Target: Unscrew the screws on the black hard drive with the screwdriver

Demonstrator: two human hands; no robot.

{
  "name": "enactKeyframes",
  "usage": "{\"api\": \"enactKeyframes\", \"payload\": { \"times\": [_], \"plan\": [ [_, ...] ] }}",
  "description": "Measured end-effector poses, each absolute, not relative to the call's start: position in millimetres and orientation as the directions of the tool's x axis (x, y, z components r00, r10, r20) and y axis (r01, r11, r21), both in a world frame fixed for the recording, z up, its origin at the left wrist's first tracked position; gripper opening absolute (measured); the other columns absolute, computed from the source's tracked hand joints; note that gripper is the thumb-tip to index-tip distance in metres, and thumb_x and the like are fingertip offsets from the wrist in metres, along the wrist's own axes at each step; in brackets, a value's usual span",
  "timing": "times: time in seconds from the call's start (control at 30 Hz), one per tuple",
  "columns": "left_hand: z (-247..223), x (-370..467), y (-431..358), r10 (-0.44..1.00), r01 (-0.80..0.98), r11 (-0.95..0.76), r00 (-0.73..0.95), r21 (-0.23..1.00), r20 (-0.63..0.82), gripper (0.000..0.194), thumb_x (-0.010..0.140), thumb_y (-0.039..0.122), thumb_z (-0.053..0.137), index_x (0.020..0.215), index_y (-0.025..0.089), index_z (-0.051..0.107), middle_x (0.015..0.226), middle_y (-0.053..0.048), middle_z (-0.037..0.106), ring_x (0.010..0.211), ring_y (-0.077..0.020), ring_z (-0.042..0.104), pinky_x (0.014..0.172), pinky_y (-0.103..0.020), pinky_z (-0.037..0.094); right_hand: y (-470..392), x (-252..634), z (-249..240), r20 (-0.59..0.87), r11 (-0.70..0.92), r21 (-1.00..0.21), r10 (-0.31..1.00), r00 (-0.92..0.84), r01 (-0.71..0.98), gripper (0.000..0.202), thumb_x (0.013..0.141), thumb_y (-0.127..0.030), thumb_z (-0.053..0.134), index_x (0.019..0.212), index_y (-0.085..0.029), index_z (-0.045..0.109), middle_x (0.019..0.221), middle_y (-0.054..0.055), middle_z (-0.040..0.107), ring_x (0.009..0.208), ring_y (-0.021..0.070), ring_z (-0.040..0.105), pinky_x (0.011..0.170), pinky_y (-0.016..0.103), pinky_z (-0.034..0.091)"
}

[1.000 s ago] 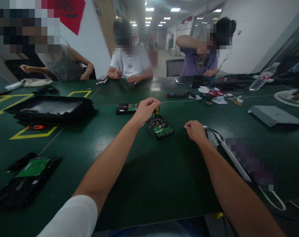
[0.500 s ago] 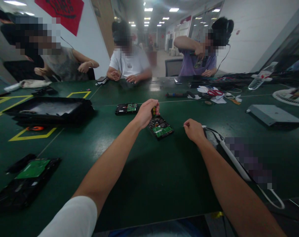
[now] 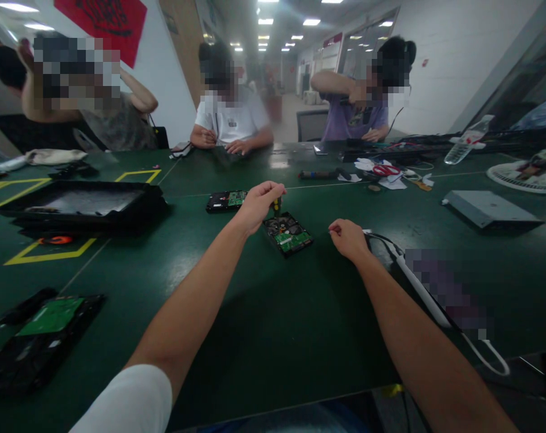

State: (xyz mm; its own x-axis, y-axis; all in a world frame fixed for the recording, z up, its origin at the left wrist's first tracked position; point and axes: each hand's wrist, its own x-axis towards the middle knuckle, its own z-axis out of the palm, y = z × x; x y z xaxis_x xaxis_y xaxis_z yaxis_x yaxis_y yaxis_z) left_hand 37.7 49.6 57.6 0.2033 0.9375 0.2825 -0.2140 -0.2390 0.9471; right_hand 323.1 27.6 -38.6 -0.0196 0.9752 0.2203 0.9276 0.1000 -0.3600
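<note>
Currently, the left hand [image 3: 257,207] is gripping what is looking like a screwdriver [image 3: 277,208], its fingers pinching the top and now leaving more of the yellow-and-black handle showing below them. By judgement, this change is meaning a fresh grip between turns, with work on the nearer hard drive [image 3: 294,241] still continuing. That drive is lying board side up on the green table [image 3: 264,337], between the hands and directly below the tool; whether the tip is seating in a screw, the inspector is not able to tell. The right hand [image 3: 349,239] is resting beside it, apart, with fingers curling in and thumb closing on them; whether they are holding anything small, the view is not showing

Count is standing as follows: 1 screwdriver is being held; 2 hard drives are lying mid-table, the farther hard drive [image 3: 221,202] sitting just beyond the left hand; 1 black assembly with a green board [image 3: 53,315] is lying at near left. 1 stack of black trays [image 3: 144,201] is sitting behind it, the number of trays remaining unclear. 1 metal box [image 3: 489,206], 1 bottle [image 3: 463,149] and 1 pair of red-handled scissors [image 3: 387,171] are lying at right. 3 people are sitting opposite, the leftmost person [image 3: 122,125] now raising their arms to the head
</note>
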Motion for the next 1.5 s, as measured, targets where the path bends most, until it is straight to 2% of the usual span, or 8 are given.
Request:
{"api": "enactKeyframes", "payload": {
  "times": [0.17,0.3,0.43,0.6,0.8,1.07,1.3,1.5],
  "plan": [
    [58,41,45,0.931,-0.415,-0.046,0.312,0.909,0.190,0.015,0.089,0.030,0.071,0.087,0.016,0.067,0.078,-0.004,0.065,0.074,-0.0151,0.064,0.074,-0.030,0.054,27,324,-38,0.187,0.090,-0.356,0.982,-0.024,0.930,0.014,0.092,-0.022,0.064,0.103,-0.019,0.072,0.103,0.007,0.073,0.092,0.0200,0.067,0.082,0.032,0.048],
    [55,48,46,0.952,-0.469,-0.041,0.249,0.882,0.176,0.027,0.095,0.040,0.065,0.083,0.016,0.062,0.073,-0.001,0.060,0.065,-0.0128,0.060,0.070,-0.029,0.053,29,326,-38,0.197,0.082,-0.343,0.980,-0.014,0.936,0.018,0.095,-0.022,0.057,0.104,-0.020,0.072,0.104,0.007,0.073,0.096,0.0215,0.067,0.086,0.034,0.047],
    [54,53,45,0.957,-0.436,-0.058,0.231,0.898,0.174,0.038,0.091,0.053,0.069,0.081,0.018,0.058,0.070,0.001,0.056,0.063,-0.0106,0.055,0.065,-0.025,0.050,30,329,-38,0.208,0.025,-0.337,0.977,0.048,0.941,0.022,0.096,-0.019,0.053,0.106,-0.018,0.072,0.106,0.008,0.073,0.101,0.0234,0.066,0.090,0.035,0.047],
    [51,52,43,0.933,-0.410,-0.125,0.262,0.903,0.248,0.032,0.087,0.042,0.078,0.085,0.019,0.056,0.072,0.002,0.059,0.065,-0.0102,0.056,0.067,-0.025,0.049,30,333,-38,0.188,-0.009,-0.342,0.979,0.078,0.940,0.022,0.096,-0.021,0.054,0.107,-0.019,0.073,0.107,0.008,0.074,0.100,0.0228,0.067,0.088,0.035,0.047],
    [50,45,47,0.943,-0.376,-0.078,0.273,0.923,0.191,0.035,0.087,0.047,0.076,0.083,0.019,0.054,0.078,0.000,0.064,0.068,-0.0114,0.061,0.070,-0.027,0.052,32,338,-39,0.180,0.025,-0.333,0.983,0.037,0.943,0.016,0.095,-0.026,0.062,0.102,-0.021,0.075,0.101,0.005,0.075,0.093,0.0209,0.068,0.083,0.032,0.048],
    [51,44,49,0.936,-0.341,-0.111,0.279,0.934,0.213,0.034,0.086,0.048,0.076,0.081,0.019,0.058,0.079,0.000,0.063,0.070,-0.0118,0.060,0.069,-0.026,0.051,28,332,-35,0.172,0.064,-0.292,0.985,-0.013,0.954,0.013,0.096,-0.024,0.061,0.099,-0.020,0.073,0.102,0.007,0.075,0.095,0.0218,0.068,0.087,0.033,0.047],
    [62,37,46,0.928,-0.149,-0.227,0.267,0.962,0.260,0.023,0.089,0.039,0.072,0.082,0.017,0.074,0.081,-0.003,0.067,0.076,-0.0129,0.061,0.071,-0.024,0.048,25,330,-32,0.155,0.131,-0.297,0.984,-0.088,0.946,0.019,0.095,-0.021,0.062,0.111,-0.021,0.073,0.104,0.006,0.075,0.094,0.0204,0.068,0.086,0.031,0.048],
    [62,39,45,0.937,-0.305,-0.114,0.283,0.946,0.204,0.015,0.091,0.028,0.066,0.085,0.016,0.070,0.080,-0.006,0.069,0.077,-0.0162,0.067,0.079,-0.031,0.054,26,330,-31,0.144,0.140,-0.244,0.984,-0.106,0.960,0.020,0.098,-0.026,0.061,0.111,-0.022,0.076,0.108,0.007,0.073,0.098,0.0214,0.066,0.089,0.033,0.047]
  ]
}}
